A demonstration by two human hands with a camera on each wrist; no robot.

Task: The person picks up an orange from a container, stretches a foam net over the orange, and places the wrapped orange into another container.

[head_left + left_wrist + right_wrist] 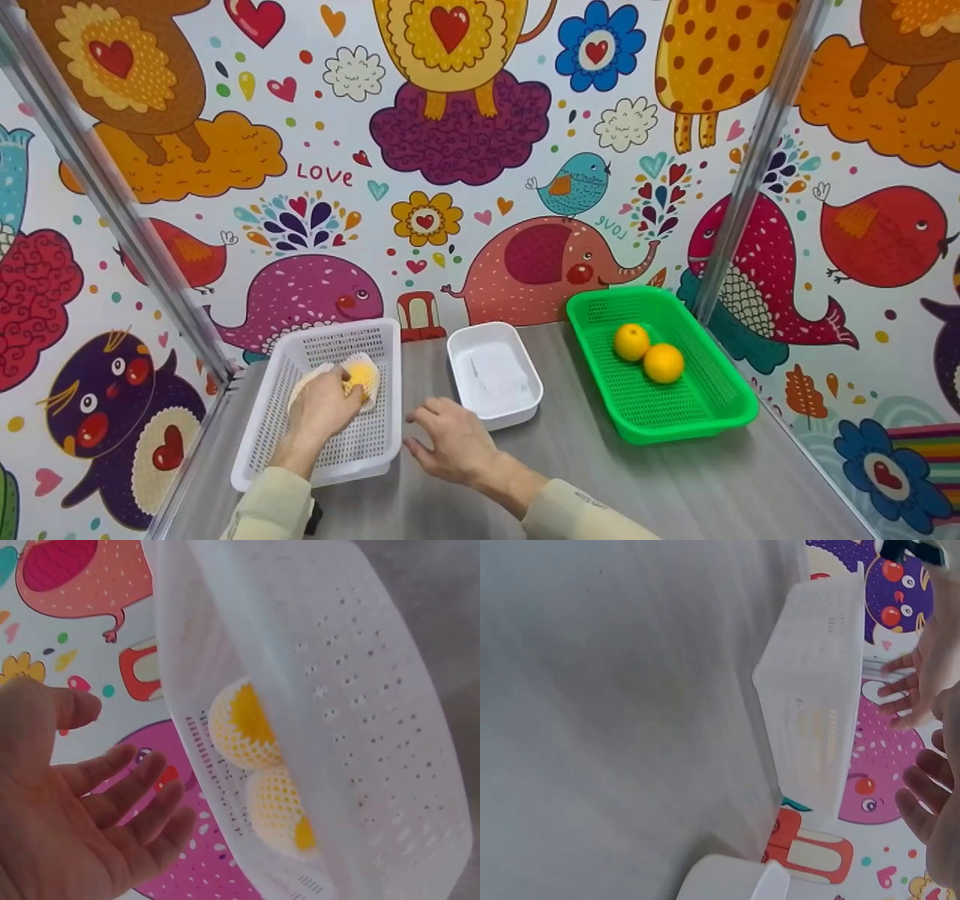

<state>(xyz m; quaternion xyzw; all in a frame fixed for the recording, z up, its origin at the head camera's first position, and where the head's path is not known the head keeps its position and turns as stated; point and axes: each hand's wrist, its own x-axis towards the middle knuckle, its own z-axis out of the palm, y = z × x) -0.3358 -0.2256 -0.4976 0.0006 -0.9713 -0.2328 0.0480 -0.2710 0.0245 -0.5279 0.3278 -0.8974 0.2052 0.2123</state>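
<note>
My left hand (322,409) (97,810) (922,679) hovers above the white perforated basket (259,442) (375,720) (817,637), fingers apart and loosely bent, holding nothing. Two yellow-orange fruits in foam nets lie in that basket: one (361,375) (244,724) shows beside my fingertips in the head view, and the other (281,811) is partly behind the hand there. In the left wrist view a gap separates my fingers from both. My right hand (457,442) (930,802), empty with relaxed fingers, hangs between the basket and a small white tub (495,371) (731,881).
On the right, a green basket (690,412) holds two bare oranges (632,342) (664,363). Metal posts (120,187) (739,172) stand at both sides, before walls with cartoon prints. Everything stands on a grey tabletop (570,450) (615,705).
</note>
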